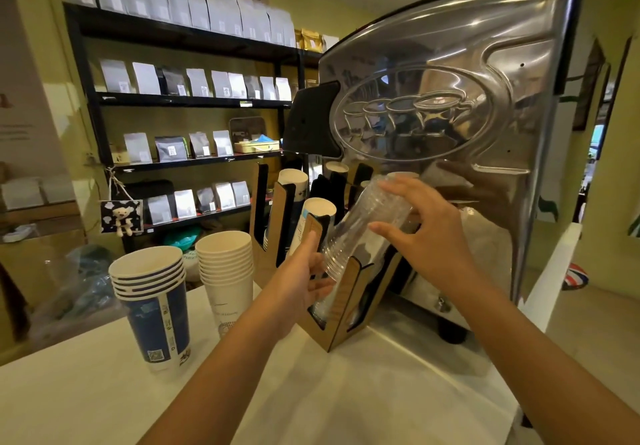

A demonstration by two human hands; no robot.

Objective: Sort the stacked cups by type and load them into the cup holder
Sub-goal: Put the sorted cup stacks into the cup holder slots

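Observation:
A stack of clear plastic cups (pixel 360 226) lies tilted, rims down, in the front slot of the wooden cup holder (pixel 341 309). My right hand (pixel 415 233) grips the upper part of the stack. My left hand (pixel 304 271) holds the rims at its lower end, with the index finger along the holder's edge. Paper cups (pixel 317 209) fill the slot behind, and another paper stack (pixel 292 181) sits further back. On the white counter stand a stack of blue paper cups (pixel 152 302) and a stack of white paper cups (pixel 227 271).
A large shiny steel coffee machine (pixel 450 98) stands right behind the holder. Black shelves with coffee bags (pixel 194 91) line the far wall. The white counter (pixel 104 392) stretches in front of the cup stacks. A small plush toy (pixel 121 217) hangs on the shelf frame.

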